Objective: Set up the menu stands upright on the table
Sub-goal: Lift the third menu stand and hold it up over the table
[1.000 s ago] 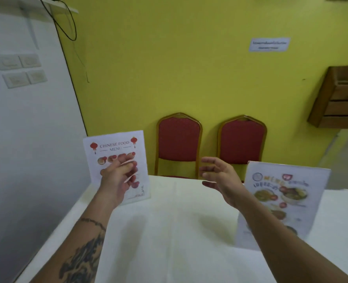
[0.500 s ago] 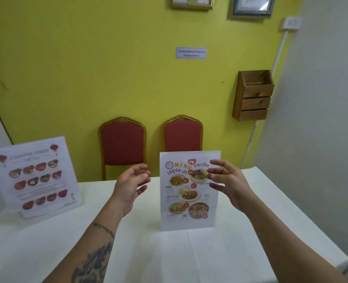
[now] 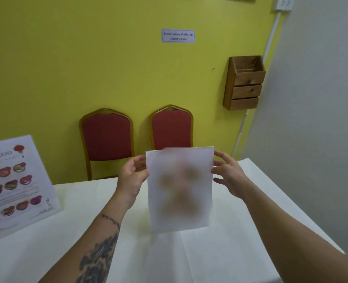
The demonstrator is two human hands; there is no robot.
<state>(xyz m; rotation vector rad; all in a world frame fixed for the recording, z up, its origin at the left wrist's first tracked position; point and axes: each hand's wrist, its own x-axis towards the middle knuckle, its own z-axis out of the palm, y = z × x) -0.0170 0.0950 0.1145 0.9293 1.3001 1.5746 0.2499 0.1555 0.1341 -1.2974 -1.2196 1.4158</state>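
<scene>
A menu stand [image 3: 180, 188] with a white, blurred food print stands upright in the middle of the white-clothed table [image 3: 220, 252]. My left hand [image 3: 133, 176] grips its upper left edge, thumb in front and fingers behind. My right hand [image 3: 228, 173] touches its upper right edge with thumb and fingertips, the other fingers spread. A second menu stand [image 3: 16, 186], printed with Chinese food dishes, stands upright at the table's far left and leans back a little; its left part is cut off by the frame.
Two red chairs [image 3: 107, 137] [image 3: 171, 127] with gold frames stand behind the table against the yellow wall. A wooden wall box [image 3: 244, 82] hangs at the right. A white wall runs close along the table's right edge.
Both hands have closed in from either side onto the top edges of the middle menu stand. The view shifted slightly; the Chinese menu stand stays where my left hand left it.
</scene>
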